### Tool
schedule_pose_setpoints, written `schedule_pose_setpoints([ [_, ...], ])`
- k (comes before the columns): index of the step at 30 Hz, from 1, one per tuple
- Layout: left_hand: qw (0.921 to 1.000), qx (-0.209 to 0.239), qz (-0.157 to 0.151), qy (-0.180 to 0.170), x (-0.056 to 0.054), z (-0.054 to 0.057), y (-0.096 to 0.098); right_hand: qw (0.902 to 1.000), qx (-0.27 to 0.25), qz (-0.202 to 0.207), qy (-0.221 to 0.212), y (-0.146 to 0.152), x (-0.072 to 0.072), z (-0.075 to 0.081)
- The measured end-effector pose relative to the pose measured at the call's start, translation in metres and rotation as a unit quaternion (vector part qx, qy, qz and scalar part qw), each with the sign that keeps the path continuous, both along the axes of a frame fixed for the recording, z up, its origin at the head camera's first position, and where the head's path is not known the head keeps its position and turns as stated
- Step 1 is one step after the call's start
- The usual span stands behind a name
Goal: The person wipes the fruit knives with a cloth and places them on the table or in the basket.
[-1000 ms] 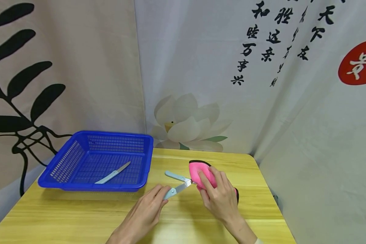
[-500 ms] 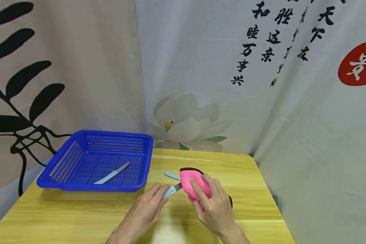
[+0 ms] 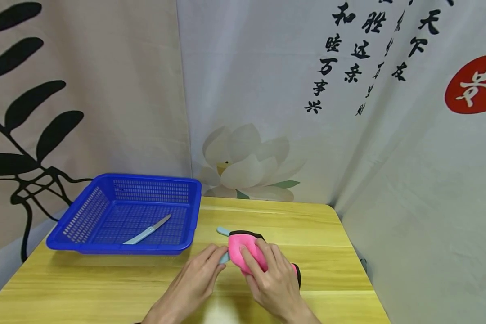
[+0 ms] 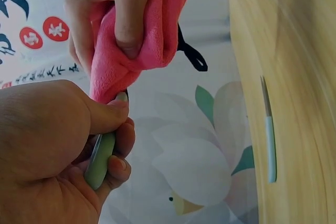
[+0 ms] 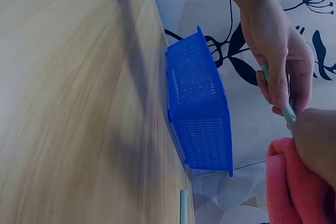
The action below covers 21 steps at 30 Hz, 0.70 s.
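Note:
My left hand point(image 3: 194, 275) grips the pale blue-green handle point(image 4: 101, 161) of a knife, thumb laid along it. A folded pink cloth point(image 3: 240, 253) with black edging is wrapped about the blade, which it hides. My right hand point(image 3: 273, 279) pinches that cloth close to the left fingertips. In the left wrist view, a black hanging loop point(image 4: 194, 59) dangles from the cloth. Behind the cloth, a second knife point(image 4: 270, 145) lies on the table; in the head view only its handle end point(image 3: 222, 231) shows.
A blue plastic basket point(image 3: 190, 249) stands at the table's left, with one knife point(image 3: 147, 230) of the same kind inside. The wooden table point(image 3: 328, 252) meets a printed curtain point(image 3: 247, 90) at the back.
My right hand has slid the cloth leftward and toward me along the blade, up to the handle. The blade, bare a second ago, is covered. My left hand stays nearly in place.

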<state>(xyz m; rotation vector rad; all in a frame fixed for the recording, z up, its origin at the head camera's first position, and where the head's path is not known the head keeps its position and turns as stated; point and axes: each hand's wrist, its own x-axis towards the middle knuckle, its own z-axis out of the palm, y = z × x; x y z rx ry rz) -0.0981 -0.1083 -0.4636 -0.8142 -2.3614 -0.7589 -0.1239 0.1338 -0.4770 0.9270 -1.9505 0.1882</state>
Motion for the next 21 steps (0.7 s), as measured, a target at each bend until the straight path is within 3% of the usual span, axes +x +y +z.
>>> schedule_pose_setpoints([
  [13,0.9999,-0.014,0.007,-0.003,0.001,0.000,0.000,0.9997,0.002,-0.022,-0.006,0.011,-0.010,-0.001],
  [21,0.9994,-0.011,0.010,-0.031,0.002,0.001,-0.001,0.9991,-0.014,-0.039,-0.009,0.019,-0.019,0.000],
])
